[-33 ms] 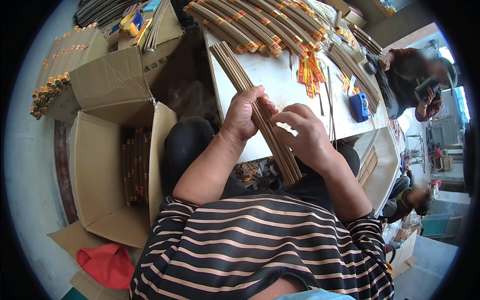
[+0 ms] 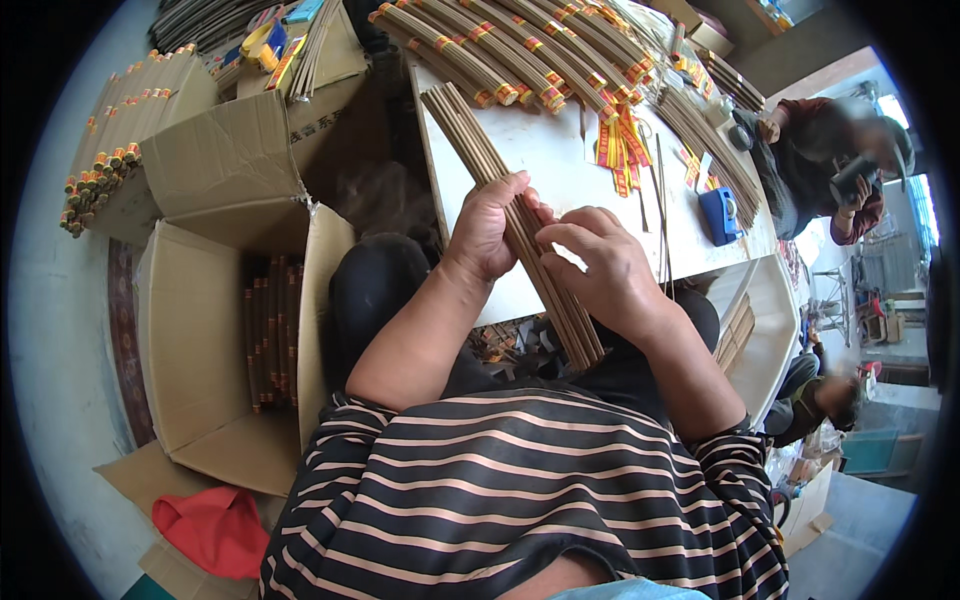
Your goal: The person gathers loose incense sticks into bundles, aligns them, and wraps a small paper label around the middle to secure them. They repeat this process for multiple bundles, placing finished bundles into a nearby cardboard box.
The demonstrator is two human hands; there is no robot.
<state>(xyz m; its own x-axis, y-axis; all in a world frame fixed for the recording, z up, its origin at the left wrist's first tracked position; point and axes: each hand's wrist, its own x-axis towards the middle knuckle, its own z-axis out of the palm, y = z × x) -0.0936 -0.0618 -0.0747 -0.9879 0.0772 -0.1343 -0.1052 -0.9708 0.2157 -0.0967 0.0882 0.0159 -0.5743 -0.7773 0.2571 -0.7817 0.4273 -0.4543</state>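
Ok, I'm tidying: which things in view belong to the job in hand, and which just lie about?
Likely the job's: plain brown stick bundle, in the left hand; red-and-yellow strips; banded stick bundles.

Probably lying about: red cloth; light-blue item.

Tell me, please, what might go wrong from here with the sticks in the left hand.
The bundle of brown sticks shows no band around it, so if the left hand loosens, sticks could slip apart. Its lower end reaches past the near edge of the white table, so dropped sticks might fall to the floor. The blue tape dispenser sits near the table's edge; a stray right arm could perhaps nudge it off.
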